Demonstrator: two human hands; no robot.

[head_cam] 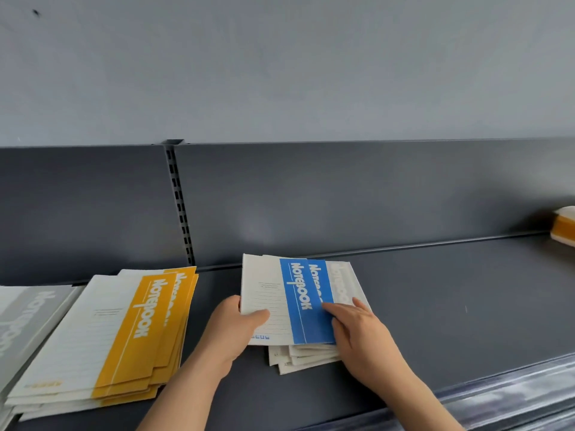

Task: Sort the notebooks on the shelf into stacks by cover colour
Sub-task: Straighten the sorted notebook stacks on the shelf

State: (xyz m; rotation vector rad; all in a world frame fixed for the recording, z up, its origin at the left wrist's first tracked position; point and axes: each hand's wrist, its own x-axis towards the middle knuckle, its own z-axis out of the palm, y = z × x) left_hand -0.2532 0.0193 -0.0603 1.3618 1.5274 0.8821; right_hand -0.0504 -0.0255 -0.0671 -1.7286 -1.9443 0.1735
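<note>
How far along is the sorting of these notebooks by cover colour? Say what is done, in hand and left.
Done: a yellow stack and a grey stack lie at the left. In hand: the left hand grips the top blue notebook while the right hand presses on its cover. Left: the loose pile beneath, where a greyish cover shows, and a yellow-and-white item at the far right.
</note>
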